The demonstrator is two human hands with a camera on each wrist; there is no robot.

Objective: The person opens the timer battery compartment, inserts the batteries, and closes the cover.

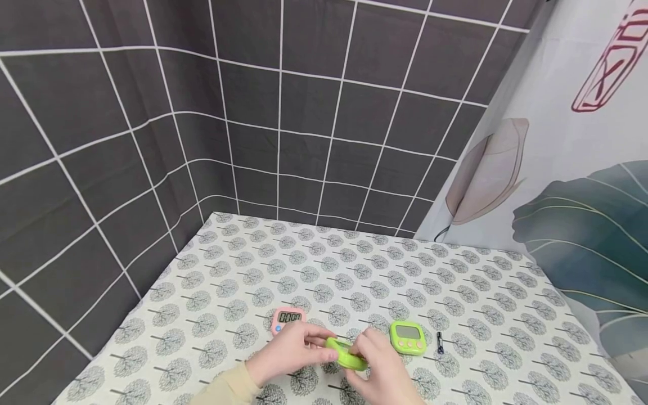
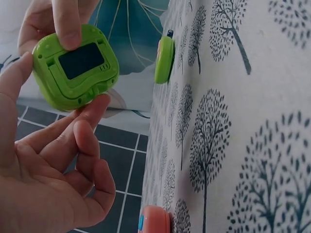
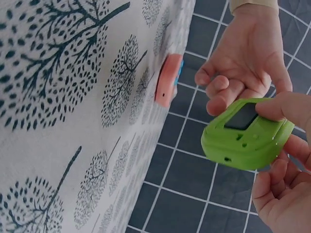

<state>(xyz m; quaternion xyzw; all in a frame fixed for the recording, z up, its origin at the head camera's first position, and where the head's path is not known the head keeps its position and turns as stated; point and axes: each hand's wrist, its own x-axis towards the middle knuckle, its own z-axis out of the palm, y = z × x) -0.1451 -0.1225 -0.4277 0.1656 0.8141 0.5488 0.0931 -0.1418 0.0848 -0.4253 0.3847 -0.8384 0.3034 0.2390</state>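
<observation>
A lime-green digital timer [image 1: 346,354] is held between both hands above the table. Its back, with a dark rectangular panel [image 2: 81,60] in a moulded frame, faces the left wrist camera. My left hand [image 1: 293,350] pinches the timer by its edge between thumb and forefinger, the other fingers loosely bent. From the opposite side my right hand [image 1: 377,365] grips the case, one digit lying on the dark panel. A pink timer [image 1: 288,319] with a blue button lies just beyond the left hand. To the right of the right hand is a second green timer [image 1: 407,337], face up.
A small dark cylindrical item [image 1: 440,342] lies right of the second green timer. The table is covered with a tree-print cloth [image 1: 314,261]. Dark gridded curtain [image 1: 314,152] rises behind and at left; a leaf-printed white curtain [image 1: 557,140] hangs at right.
</observation>
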